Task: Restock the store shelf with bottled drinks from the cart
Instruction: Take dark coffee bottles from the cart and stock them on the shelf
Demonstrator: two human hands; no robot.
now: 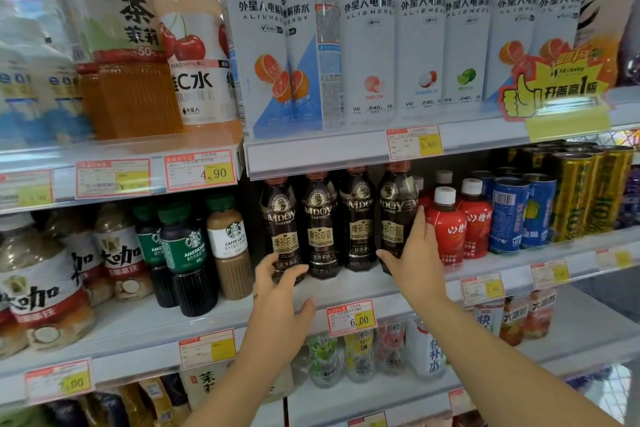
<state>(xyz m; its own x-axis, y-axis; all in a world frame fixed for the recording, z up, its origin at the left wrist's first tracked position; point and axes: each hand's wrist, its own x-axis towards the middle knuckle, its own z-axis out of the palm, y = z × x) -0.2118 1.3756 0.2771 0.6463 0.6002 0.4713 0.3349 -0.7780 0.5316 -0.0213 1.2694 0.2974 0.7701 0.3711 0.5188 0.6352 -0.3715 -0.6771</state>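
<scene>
The left hand point(280, 291) is half open. Its fingers bend against the front of the foot of the leftmost coffee bottle point(281, 219), and its thumb is splayed well away toward 4 o'clock over the shelf edge. I cannot tell whether it truly grips. The right hand point(414, 253) is spread wide around the rightmost coffee bottle point(394, 208). Its straight fingers run up the bottle's right flank toward 12 o'clock, and its thumb stretches to 9 o'clock across the bottle's lower front. Between these two bottles stand two more dark coffee bottles point(337, 219), so four stand upright in one tight row on the middle shelf point(346, 284), near the centre of the view. Just at 3 o'clock of the right hand, red bottles point(448, 229) with white caps crowd close, and the fingers are wedged between them and the coffee. Blue cans point(507, 215) and gold cans point(573, 194) follow further right. At 9 o'clock of the left hand stand a latte bottle point(230, 243) and green-labelled bottles point(183, 250). At 12 o'clock the upper shelf carries tall white drink bottles point(367, 39), and its rail hangs low over the coffee caps. A price tag point(351, 317) marked 6.00 sits on the rail between the two forearms.
</scene>
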